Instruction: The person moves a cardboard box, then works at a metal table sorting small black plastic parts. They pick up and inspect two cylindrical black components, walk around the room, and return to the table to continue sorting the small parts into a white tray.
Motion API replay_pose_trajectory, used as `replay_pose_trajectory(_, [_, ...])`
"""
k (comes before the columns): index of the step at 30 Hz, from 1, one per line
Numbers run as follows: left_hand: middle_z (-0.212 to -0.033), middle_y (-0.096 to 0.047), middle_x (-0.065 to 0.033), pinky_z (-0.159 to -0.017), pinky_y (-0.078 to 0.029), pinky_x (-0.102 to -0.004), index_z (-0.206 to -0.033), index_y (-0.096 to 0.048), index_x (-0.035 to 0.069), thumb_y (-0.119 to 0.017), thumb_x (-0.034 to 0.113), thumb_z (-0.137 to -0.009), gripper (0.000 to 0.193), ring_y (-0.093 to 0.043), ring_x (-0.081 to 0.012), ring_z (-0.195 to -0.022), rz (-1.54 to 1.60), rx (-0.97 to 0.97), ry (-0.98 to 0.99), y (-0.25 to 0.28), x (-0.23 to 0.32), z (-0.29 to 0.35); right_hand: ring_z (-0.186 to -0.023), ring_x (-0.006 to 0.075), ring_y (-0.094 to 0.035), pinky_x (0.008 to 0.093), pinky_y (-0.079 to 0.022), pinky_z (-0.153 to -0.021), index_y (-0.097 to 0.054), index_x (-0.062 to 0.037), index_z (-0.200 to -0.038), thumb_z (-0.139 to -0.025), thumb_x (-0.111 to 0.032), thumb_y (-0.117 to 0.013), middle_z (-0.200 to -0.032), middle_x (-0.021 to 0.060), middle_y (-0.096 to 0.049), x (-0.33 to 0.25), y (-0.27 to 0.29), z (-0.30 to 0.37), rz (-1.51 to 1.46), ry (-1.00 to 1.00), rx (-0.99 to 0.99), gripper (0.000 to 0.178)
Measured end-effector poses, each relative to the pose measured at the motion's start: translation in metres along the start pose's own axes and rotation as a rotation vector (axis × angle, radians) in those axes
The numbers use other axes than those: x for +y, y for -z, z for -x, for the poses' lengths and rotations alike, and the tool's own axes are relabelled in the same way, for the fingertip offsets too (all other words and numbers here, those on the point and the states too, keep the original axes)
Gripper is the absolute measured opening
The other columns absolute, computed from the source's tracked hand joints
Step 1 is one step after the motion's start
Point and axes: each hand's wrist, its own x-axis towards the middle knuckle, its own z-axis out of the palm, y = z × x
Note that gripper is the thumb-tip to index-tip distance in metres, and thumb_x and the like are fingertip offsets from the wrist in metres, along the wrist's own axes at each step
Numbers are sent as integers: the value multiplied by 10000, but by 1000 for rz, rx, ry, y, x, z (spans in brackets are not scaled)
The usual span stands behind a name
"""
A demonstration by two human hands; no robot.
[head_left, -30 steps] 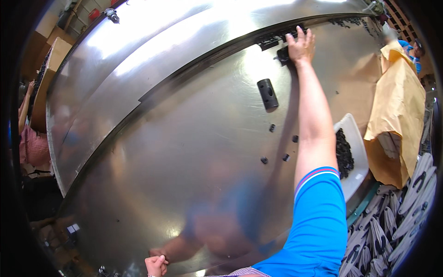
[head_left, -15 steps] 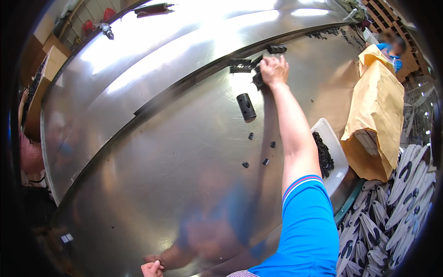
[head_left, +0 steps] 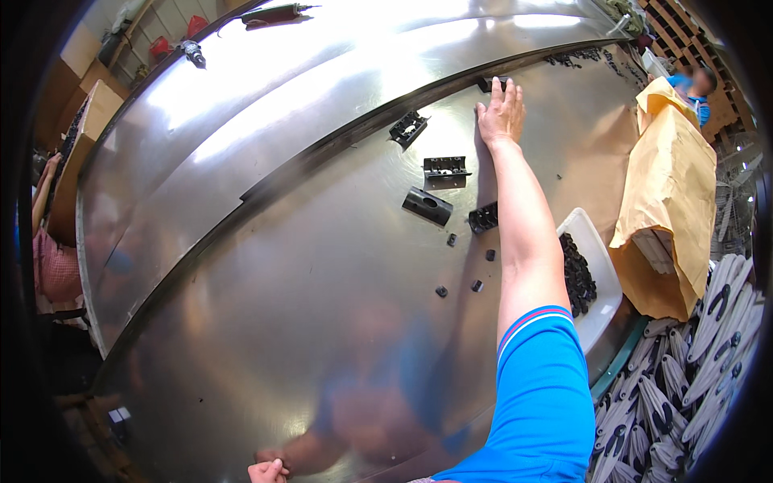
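With my left grip [head_left: 267,472] curled, contents hidden, my right grip [head_left: 501,121] lies wide-fingered at a black part [head_left: 485,84], best steadied by light, flat fingertips.

Black tube [head_left: 423,209] toward two o'clock; blue sleeve [head_left: 535,394] with red-and-white striped cuff [head_left: 531,320] toward five; white tray [head_left: 601,310], tan sack [head_left: 664,185] at three; pink garment [head_left: 56,266] at nine

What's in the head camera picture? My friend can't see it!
A person's right hand reaches across a shiny metal table to a black part. More black pieces lie closer, with a white tray of small black bits on the right.
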Motion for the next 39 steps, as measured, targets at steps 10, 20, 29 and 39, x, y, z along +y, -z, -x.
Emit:
replay_pose_trajectory(10, [-473,-456,36,-367,-235,-247,-739,-677,25,-688,321,-900,338,-354,-64,-368,-136,-11,92,25,-28,-11,-1484,263,-168,435,-180,-1196,-265,-207,-1529,-927,-445,-509,-1595,77,-232,19,-40,-42,-63,52,-123,692])
replay_pose_trajectory(20, [-430,-400,25,-332,-191,-265,-666,-605,50,-680,240,-913,321,-323,-67,-328,18,-18,32,-6,9,3,-1014,312,-519,405,-468,-906,-669,-60,-999,-791,-152,-662,-1076,105,-542,4,2,2,-109,96,128,228])
replay_pose_trajectory(29, [-408,-403,4,-300,-191,-269,-662,-611,20,-669,239,-913,338,-311,-93,-290,14,-30,-12,0,-7,-4,-1234,380,-443,460,-443,-996,-499,-54,-1254,-748,-333,-770,-1304,191,-457,-153,54,70,-274,-88,-287,638])
replay_pose_trajectory(39, [-379,-395,-32,-271,-233,-271,-587,-571,-40,-633,163,-926,400,-324,-113,-262,67,-77,-113,-1,-6,-4,-1017,260,-632,357,-509,-918,-512,-136,-1327,-718,50,-606,-1201,133,-624,-85,142,40,-693,331,-637,644])
